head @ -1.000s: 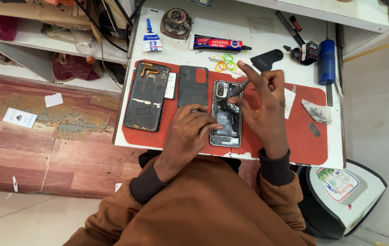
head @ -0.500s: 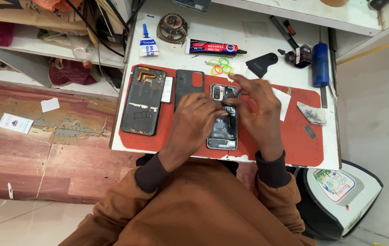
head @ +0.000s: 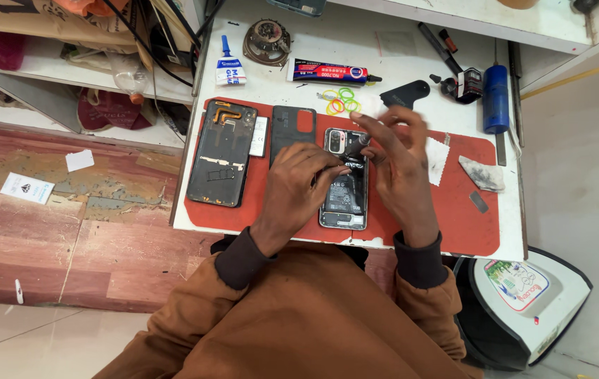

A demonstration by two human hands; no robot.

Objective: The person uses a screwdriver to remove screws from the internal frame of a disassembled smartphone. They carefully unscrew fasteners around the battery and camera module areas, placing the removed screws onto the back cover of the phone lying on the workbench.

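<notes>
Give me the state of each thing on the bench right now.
Phone: back off, insides showing, flat on mat.
Phone frame: opened, lying apart at left.
Back cover: detached, beside phone.
Screwdriver: in right hand, tip on phone.
Left hand: steadying phone.
Glue tube: capped, lying flat.

Opened phone [head: 345, 196] on mat [head: 454, 224]; phone frame [head: 221, 153] left, back cover [head: 292, 130] between.

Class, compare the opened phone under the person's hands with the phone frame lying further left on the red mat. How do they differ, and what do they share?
The opened phone still shows its battery and camera block; the phone frame looks mostly hollow, with an orange flex strip at its top. The left hand rests on the opened phone while the right hand brings a screwdriver to it; the phone frame lies untouched. Both lie lengthwise on the red mat.
</notes>
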